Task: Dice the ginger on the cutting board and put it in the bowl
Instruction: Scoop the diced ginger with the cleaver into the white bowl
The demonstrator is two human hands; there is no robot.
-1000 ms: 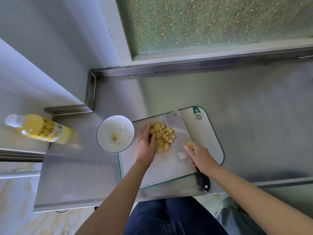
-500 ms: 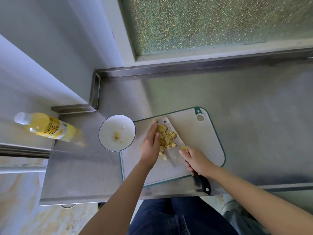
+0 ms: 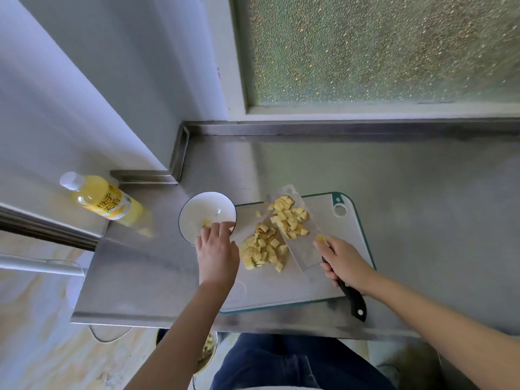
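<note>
While the right hand [image 3: 344, 263] grips the knife [image 3: 305, 253], ginger [image 3: 289, 218] heaped on its blade over the board [image 3: 281, 288], and the left hand [image 3: 216, 254] touches the bowl [image 3: 202, 205] left of it, grip unclear, any tilt could spill dice short.

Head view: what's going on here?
A person's right hand grips the cleaver, whose blade carries ginger cubes over the cutting board. The left hand has its fingers at the near rim of the bowl. A pile of cubes lies on the board; the bowl holds barely a piece.
</note>
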